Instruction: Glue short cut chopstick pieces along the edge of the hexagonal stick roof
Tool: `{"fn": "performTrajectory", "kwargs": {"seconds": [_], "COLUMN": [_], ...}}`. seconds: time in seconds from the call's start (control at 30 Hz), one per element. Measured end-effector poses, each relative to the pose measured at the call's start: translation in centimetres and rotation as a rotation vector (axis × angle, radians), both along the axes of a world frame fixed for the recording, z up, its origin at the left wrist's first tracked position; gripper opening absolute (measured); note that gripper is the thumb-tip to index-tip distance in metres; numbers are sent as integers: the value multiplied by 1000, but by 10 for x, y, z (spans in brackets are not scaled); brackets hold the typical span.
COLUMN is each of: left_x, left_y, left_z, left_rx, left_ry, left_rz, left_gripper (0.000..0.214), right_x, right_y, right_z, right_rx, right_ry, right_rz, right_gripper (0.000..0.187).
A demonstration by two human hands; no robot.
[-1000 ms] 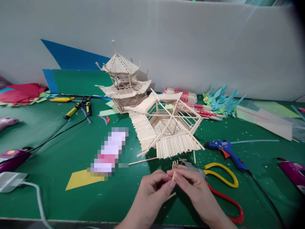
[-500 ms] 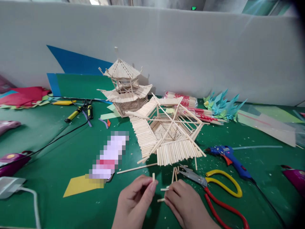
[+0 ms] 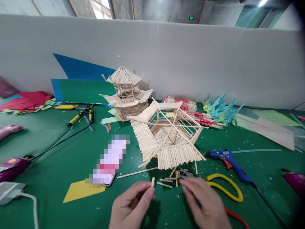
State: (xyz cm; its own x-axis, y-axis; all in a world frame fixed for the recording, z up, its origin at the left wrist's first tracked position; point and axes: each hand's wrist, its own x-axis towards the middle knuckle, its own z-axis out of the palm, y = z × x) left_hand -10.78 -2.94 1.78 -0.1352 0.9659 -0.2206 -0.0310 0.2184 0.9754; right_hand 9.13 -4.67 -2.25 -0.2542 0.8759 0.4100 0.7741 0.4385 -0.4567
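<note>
My left hand (image 3: 133,203) pinches a short wooden stick piece (image 3: 152,182) upright between thumb and fingertips. My right hand (image 3: 205,202) has its fingers apart, holding nothing visible, and covers the middle of the pliers (image 3: 225,187), which have one yellow and one red handle. Just left of its fingertips, several cut stick pieces (image 3: 165,184) lie loose on the green table. Beyond both hands stands an unroofed pavilion model (image 3: 179,156) built of sticks, with slatted eaves on some sides and crossed sticks over its open top.
A tiered stick pagoda (image 3: 124,98) stands behind on the left. To the right lies a blue glue gun (image 3: 234,162) with its cable. A phone (image 3: 109,162) rests over yellow paper (image 3: 82,191). Bundled sticks (image 3: 181,104) and teal folded paper (image 3: 222,111) sit near the white partition (image 3: 152,54).
My right hand has moved right, off the loose stick pieces and over the pliers, its fingers spreading. My left hand still pinches its stick piece. The view has tilted up slightly.
</note>
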Motion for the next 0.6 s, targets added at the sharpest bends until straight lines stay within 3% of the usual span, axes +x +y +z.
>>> {"fn": "performTrajectory", "kwargs": {"seconds": [0.13, 0.27, 0.43, 0.6], "left_x": [3, 9, 11, 6], "left_y": [0, 1, -1, -2], "left_z": [0, 4, 10, 14], "left_rx": [-81, -93, -72, -144], "left_ry": [-65, -160, -242, -298], "left_rz": [47, 60, 108, 134], "left_gripper": [16, 16, 16, 17], "right_x": [65, 128, 167, 177], "right_y": [-18, -14, 17, 37], "right_z": [0, -10, -25, -30], "right_rx": [-6, -238, -369, -484], "right_ry": [11, -86, -155, -115], "right_rz": [-493, -887, -823, -782], "right_gripper": [17, 34, 42, 28]}}
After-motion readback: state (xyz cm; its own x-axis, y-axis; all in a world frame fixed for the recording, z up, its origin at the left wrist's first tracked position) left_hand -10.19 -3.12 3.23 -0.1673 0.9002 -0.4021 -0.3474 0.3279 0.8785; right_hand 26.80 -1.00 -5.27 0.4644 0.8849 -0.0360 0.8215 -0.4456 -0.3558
